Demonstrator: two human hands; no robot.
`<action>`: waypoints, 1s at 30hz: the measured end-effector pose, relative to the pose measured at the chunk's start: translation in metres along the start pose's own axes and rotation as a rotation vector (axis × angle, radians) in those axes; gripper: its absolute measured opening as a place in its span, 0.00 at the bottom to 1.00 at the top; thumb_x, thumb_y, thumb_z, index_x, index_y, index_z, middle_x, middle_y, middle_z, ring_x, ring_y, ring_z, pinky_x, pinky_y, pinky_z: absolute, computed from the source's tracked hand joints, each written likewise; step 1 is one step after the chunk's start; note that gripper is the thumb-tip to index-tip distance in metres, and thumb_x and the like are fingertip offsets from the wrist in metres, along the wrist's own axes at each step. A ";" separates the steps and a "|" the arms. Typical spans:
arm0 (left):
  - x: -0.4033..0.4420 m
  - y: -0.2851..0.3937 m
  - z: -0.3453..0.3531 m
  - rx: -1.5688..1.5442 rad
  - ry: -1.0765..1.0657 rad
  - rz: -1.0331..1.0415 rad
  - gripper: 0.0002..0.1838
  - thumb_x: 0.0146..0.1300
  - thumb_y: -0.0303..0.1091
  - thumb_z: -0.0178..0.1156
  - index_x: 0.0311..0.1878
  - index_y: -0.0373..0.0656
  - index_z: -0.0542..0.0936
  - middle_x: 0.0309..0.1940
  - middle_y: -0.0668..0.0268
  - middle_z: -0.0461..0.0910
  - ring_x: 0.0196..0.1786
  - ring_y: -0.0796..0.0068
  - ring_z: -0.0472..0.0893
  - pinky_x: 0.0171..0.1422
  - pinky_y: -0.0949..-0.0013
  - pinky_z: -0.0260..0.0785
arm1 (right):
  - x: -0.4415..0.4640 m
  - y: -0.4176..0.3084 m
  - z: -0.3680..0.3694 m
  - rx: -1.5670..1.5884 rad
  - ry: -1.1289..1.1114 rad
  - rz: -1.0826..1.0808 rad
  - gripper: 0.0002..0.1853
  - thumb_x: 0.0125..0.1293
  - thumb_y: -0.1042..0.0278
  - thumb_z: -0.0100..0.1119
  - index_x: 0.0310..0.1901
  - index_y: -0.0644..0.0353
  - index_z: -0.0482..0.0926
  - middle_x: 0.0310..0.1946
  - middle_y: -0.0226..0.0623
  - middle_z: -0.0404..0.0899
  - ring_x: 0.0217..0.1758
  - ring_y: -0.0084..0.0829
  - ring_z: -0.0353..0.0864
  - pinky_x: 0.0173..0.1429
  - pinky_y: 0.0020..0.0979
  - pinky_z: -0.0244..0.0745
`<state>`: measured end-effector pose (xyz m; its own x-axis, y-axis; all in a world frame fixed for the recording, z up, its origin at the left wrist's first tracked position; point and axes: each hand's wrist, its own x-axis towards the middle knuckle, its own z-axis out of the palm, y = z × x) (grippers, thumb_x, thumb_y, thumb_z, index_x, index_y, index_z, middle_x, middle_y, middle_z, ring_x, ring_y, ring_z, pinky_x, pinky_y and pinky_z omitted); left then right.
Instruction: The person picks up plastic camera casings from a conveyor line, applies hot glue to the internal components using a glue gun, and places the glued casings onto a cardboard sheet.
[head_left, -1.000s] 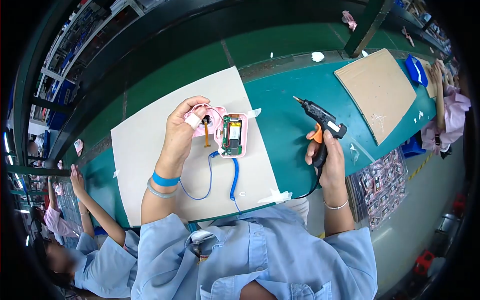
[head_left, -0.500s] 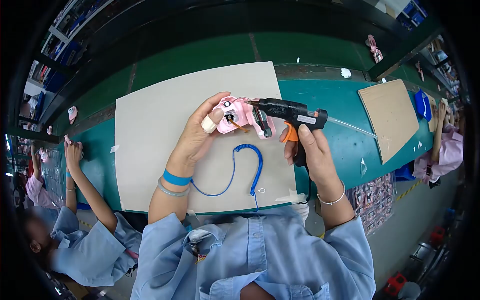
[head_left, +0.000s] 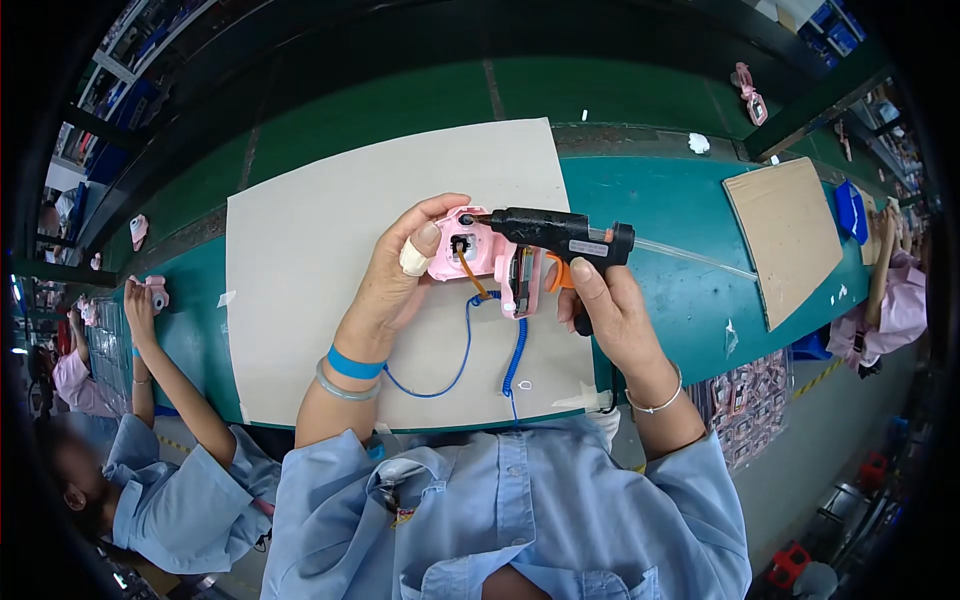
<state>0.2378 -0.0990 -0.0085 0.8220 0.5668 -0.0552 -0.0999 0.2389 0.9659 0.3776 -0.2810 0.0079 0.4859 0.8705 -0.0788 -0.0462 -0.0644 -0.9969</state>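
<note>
A pink plastic casing (head_left: 485,255), opened into two halves, is held up over the beige board by my left hand (head_left: 392,265), its fingers closed on the left half. An orange ribbon cable (head_left: 473,272) hangs from a black part in that half. My right hand (head_left: 612,315) is wrapped round the handle of a black glue gun (head_left: 545,228) with an orange trigger. The gun's nozzle is at the upper part of the left half; whether it touches is hard to tell. The other half, with its circuit board, is turned edge-on beside it.
The beige board (head_left: 320,280) is taped on the green table (head_left: 640,190). A blue coiled cord (head_left: 517,358) lies on it. Cardboard (head_left: 785,240) and a blue tray (head_left: 851,212) are at the right, above trays of pink parts (head_left: 745,405). A co-worker (head_left: 190,480) sits at left.
The glue gun has come left from over the green table, and its nozzle is now at the casing's left half. The casing has tilted, turning its circuit-board half edge-on.
</note>
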 end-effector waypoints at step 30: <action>0.000 -0.004 0.001 -0.076 -0.015 0.000 0.23 0.63 0.45 0.58 0.57 0.41 0.74 0.50 0.55 0.77 0.51 0.64 0.78 0.52 0.68 0.75 | 0.003 0.010 -0.001 -0.121 0.053 -0.028 0.14 0.71 0.58 0.48 0.36 0.62 0.73 0.25 0.31 0.73 0.17 0.18 0.67 0.20 0.19 0.63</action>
<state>0.2381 -0.1007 -0.0123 0.8301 0.5553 -0.0505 -0.1418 0.2978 0.9440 0.3800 -0.2792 -0.0019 0.5314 0.8457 -0.0481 0.0717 -0.1014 -0.9923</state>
